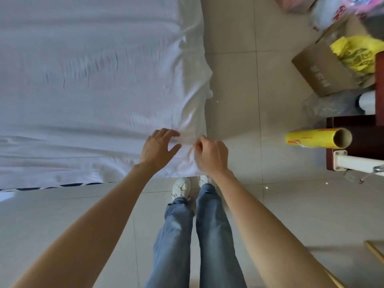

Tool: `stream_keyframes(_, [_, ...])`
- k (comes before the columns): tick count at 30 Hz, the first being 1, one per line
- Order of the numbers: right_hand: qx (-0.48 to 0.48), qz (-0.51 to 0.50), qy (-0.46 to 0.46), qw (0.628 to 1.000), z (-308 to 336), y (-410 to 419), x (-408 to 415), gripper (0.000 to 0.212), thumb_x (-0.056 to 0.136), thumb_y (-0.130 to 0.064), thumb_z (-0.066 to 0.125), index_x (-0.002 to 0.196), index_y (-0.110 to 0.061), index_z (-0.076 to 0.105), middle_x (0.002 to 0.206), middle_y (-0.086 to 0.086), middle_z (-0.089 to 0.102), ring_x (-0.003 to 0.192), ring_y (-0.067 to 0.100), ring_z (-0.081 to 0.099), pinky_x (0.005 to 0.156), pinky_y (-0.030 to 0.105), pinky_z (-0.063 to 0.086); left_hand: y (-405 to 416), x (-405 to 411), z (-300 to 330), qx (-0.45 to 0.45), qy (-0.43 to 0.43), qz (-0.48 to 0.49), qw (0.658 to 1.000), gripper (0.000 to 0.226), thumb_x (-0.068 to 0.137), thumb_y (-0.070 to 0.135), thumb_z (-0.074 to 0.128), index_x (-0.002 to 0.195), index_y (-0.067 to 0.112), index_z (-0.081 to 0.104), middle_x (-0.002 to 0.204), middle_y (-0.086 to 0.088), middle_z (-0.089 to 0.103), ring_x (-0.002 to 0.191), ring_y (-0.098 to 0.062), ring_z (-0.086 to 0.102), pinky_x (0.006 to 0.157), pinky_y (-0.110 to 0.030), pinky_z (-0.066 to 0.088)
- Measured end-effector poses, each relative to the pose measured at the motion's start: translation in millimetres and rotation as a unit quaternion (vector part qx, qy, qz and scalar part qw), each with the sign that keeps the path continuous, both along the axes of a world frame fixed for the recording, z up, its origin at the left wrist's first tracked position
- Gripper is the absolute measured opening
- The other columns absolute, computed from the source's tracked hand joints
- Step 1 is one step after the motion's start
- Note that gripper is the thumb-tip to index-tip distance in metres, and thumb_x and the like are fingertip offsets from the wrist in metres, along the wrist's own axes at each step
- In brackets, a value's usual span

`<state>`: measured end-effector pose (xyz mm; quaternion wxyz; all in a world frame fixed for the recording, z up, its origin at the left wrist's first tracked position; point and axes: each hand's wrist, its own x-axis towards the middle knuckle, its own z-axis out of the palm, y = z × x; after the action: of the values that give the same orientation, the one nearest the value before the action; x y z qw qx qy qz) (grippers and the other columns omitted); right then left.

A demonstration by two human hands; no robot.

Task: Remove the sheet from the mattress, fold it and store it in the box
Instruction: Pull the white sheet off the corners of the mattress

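Observation:
A white sheet (87, 84) covers the mattress, which fills the left and upper part of the view. At the bed's near right corner the cloth is bunched and wrinkled. My left hand (159, 147) lies on that corner with spread fingers pressing the sheet. Right beside it my right hand (211, 153) has curled fingers pinching a fold of the sheet. A thin dark blue strip of mattress (68, 185) shows under the sheet's lower edge. A brown cardboard box (320, 71) lies open on the floor at the upper right, with a yellow plastic bag (356, 51) inside it.
A yellow roll on a cardboard tube (318, 139) lies on a dark red piece of furniture (361, 140) at the right. Plastic bags (332, 11) crowd the top right corner. Pale floor tiles (249, 100) run between bed and box. My legs and white shoes (181, 188) stand below the bed corner.

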<state>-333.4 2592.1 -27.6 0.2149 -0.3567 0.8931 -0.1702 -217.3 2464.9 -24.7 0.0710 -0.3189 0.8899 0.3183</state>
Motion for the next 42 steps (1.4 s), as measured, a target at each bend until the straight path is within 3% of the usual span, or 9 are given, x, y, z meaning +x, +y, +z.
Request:
stream_keyframes(3, [-0.020, 0.035, 0.055, 0.998, 8, 15, -1, 0.015, 0.076, -0.012, 0.072, 0.067, -0.008, 0.060, 0.055, 0.006, 0.064, 0.047, 0.026, 0.057, 0.054, 0.025, 0.032, 9, 23, -7, -0.017, 0.026, -0.069, 0.997, 0.041, 0.083, 0.030, 0.067, 0.121, 0.018, 0.058, 0.129, -0.001, 0.056, 0.120, -0.024, 0.050, 0.100, -0.043, 0.040])
stream_keyframes(6, [0.078, 0.054, 0.014, 0.995, -9, 24, 13, 0.008, 0.088, -0.011, 0.058, 0.081, -0.007, 0.061, 0.073, 0.008, 0.069, 0.066, 0.028, 0.064, 0.063, 0.032, 0.033, 15, 46, -16, -0.030, -0.005, -0.137, 0.990, 0.053, 0.083, 0.033, 0.065, 0.133, 0.023, 0.048, 0.144, 0.000, 0.041, 0.133, -0.022, 0.036, 0.109, -0.046, 0.029])
stream_keyframes(9, [0.183, 0.009, -0.001, 0.983, -18, 30, 11, 0.011, 0.093, -0.008, 0.047, 0.098, -0.006, 0.057, 0.094, 0.010, 0.068, 0.085, 0.030, 0.062, 0.073, 0.036, 0.037, 17, 68, -6, 0.009, -0.030, -0.091, 0.995, 0.055, 0.084, 0.024, 0.064, 0.135, 0.023, 0.045, 0.146, -0.003, 0.037, 0.134, -0.025, 0.033, 0.100, -0.047, 0.042])
stream_keyframes(12, [0.087, 0.075, 0.019, 0.993, 8, 18, 15, 0.006, 0.087, -0.006, 0.058, 0.092, -0.005, 0.055, 0.086, 0.012, 0.063, 0.078, 0.033, 0.058, 0.066, 0.037, 0.039, 6, 96, 23, 0.036, -0.058, 0.040, 0.997, 0.048, 0.087, 0.017, 0.060, 0.133, 0.021, 0.046, 0.144, -0.002, 0.037, 0.128, -0.024, 0.038, 0.083, -0.038, 0.051])
stream_keyframes(20, [-0.069, 0.276, -0.012, 0.959, 74, -112, 119, 0.013, 0.079, -0.004, 0.064, 0.092, -0.007, 0.062, 0.087, 0.008, 0.065, 0.081, 0.030, 0.059, 0.072, 0.038, 0.046, -87, 233, 61, -0.021, -0.098, 0.207, 0.973, 0.031, 0.084, 0.014, 0.063, 0.115, 0.015, 0.059, 0.119, -0.006, 0.058, 0.115, -0.027, 0.048, 0.085, -0.039, 0.045])
stream_keyframes(28, [0.018, 0.355, -0.037, 0.934, 28, -215, 283, 0.025, 0.080, -0.022, 0.067, 0.103, -0.012, 0.066, 0.100, 0.007, 0.065, 0.096, 0.030, 0.056, 0.083, 0.041, 0.042, -209, 373, 21, -0.060, -0.133, 0.114, 0.983, 0.048, 0.077, 0.008, 0.069, 0.122, 0.020, 0.057, 0.130, -0.002, 0.053, 0.120, -0.028, 0.046, 0.094, -0.044, 0.041])
stream_keyframes(31, [0.106, 0.351, 0.021, 0.930, 7, -237, 323, 0.040, 0.065, -0.029, 0.078, 0.097, -0.012, 0.063, 0.093, 0.009, 0.062, 0.084, 0.030, 0.057, 0.071, 0.041, 0.044, -245, 398, -1, -0.102, -0.120, 0.048, 0.986, 0.047, 0.068, 0.011, 0.078, 0.111, 0.023, 0.063, 0.115, -0.002, 0.061, 0.105, -0.028, 0.057, 0.090, -0.044, 0.042])
stream_keyframes(35, [0.109, 0.295, 0.042, 0.948, -10, -253, 333, 0.019, 0.065, 0.001, 0.071, 0.076, -0.011, 0.060, 0.069, 0.005, 0.060, 0.063, 0.029, 0.057, 0.063, 0.034, 0.043, -271, 413, -8, -0.108, -0.027, 0.050, 0.993, 0.021, 0.065, 0.007, 0.082, 0.078, 0.017, 0.070, 0.070, 0.000, 0.065, 0.064, -0.025, 0.063, 0.049, -0.026, 0.045])
stream_keyframes(42, [0.138, 0.321, -0.014, 0.937, 7, -240, 338, 0.024, 0.063, -0.004, 0.079, 0.067, -0.017, 0.059, 0.061, -0.002, 0.060, 0.055, 0.024, 0.060, 0.059, 0.031, 0.040, -255, 449, -10, -0.028, 0.020, 0.031, 0.999, 0.019, 0.075, 0.003, 0.074, 0.086, 0.018, 0.074, 0.080, 0.001, 0.069, 0.071, -0.025, 0.063, 0.055, -0.027, 0.049])
